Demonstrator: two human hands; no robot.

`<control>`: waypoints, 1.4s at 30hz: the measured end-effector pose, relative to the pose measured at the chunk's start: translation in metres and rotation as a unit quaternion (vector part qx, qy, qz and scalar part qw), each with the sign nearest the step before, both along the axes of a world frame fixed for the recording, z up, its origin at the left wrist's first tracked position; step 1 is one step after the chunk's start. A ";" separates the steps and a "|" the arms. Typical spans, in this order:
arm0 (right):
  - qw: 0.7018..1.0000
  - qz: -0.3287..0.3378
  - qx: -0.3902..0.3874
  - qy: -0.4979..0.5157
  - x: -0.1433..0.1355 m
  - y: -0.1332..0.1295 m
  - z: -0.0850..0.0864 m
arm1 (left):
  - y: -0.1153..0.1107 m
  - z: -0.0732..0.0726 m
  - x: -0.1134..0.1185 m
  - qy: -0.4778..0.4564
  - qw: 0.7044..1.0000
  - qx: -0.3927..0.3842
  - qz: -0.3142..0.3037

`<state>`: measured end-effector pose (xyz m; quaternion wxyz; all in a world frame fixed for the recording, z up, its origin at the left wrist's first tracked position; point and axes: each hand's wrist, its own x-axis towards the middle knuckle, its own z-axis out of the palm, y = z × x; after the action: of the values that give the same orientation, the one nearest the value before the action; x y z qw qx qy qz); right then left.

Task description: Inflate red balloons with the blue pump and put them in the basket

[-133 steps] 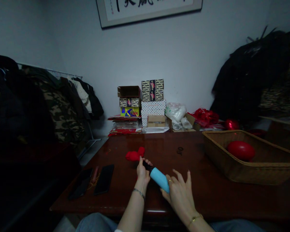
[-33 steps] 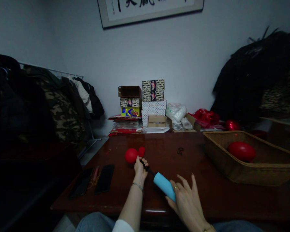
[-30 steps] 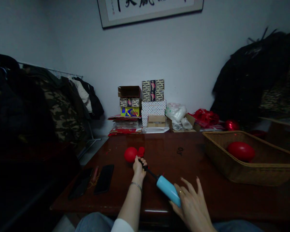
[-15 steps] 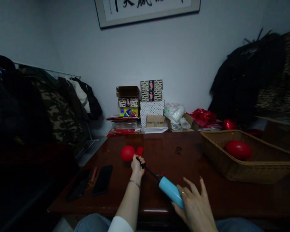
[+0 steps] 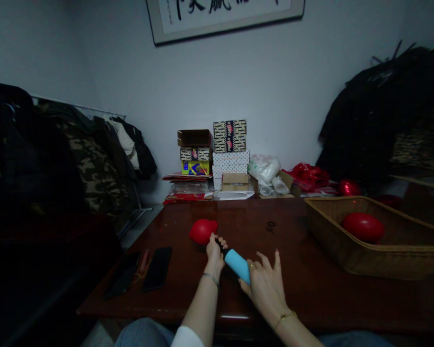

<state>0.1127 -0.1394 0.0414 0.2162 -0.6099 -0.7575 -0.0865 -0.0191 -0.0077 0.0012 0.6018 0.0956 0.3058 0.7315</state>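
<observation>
A red balloon (image 5: 201, 231), partly inflated, lies over the dark wooden table at the pump's nozzle end. My left hand (image 5: 214, 248) is closed around the black end of the hand pump, beside the balloon's neck. The pump's light blue barrel (image 5: 237, 266) slants down to the right, pushed up close to my left hand. At its lower end, my right hand (image 5: 265, 282) presses on the barrel with the thumb and palm, some fingers stretched out.
On the right stands a wicker basket (image 5: 383, 262) with a red balloon (image 5: 363, 227) inside. Two dark phones (image 5: 156, 269) lie at the left, black scissors (image 5: 271, 226) farther back. Stacked boxes (image 5: 230, 166) and plastic bags (image 5: 265, 168) are behind the table.
My right hand has moved up and left with the blue barrel, and the black rod is no longer visible. The balloon looks larger and has shifted slightly right in view.
</observation>
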 end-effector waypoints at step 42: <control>1.000 -0.002 0.014 0.014 0.006 -0.005 0.016 | -0.007 0.024 0.002 0.014 0.999 0.038 -0.004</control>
<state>0.1184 -0.1445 0.0574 0.2352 -0.6097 -0.7517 -0.0888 -0.0170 -0.0147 0.0255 0.5959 0.1301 0.2858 0.7391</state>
